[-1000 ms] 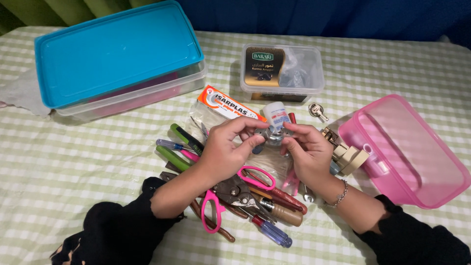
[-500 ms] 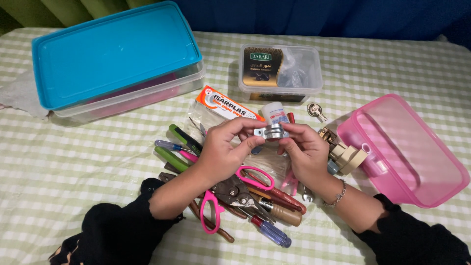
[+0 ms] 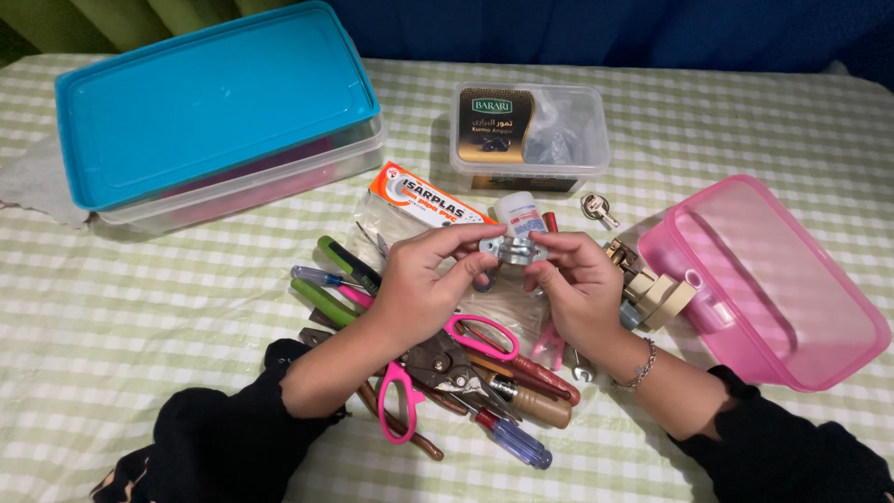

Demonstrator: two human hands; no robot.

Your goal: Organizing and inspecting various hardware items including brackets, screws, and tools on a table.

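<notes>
The worktop [image 3: 112, 307], with its green checked cloth, is filling the whole frame. In the upper left, the big clear storage box with a blue lid [image 3: 214, 102] is sitting shut. At the right edge, the pink plastic box [image 3: 773, 279] is lying open and tilted, probably so its contents are within reach. At upper centre, the small clear tub with a dark label [image 3: 529, 135] is standing closed. Below the middle, a heap of hand tools is spreading out under my wrists: pink-handled scissors [image 3: 438, 359], green-handled pliers [image 3: 331, 279] and a few screwdrivers [image 3: 512, 438], likely tipped out so I can sort through them. Just behind my hands, a white bottle [image 3: 521, 212] is standing (half hidden), and a small key [image 3: 596, 207] is lying to its right.

I am holding a small metal bracket [image 3: 508, 249] at centre frame, lifted clear of the heap, apparently to look it over. My left hand [image 3: 424, 284] is pinching its left end, and my right hand [image 3: 577, 284] is pinching its right end; both sets of fingers are closed narrowly on it. Both wrists are bending inward, forearms angling up from the bottom corners.
</notes>
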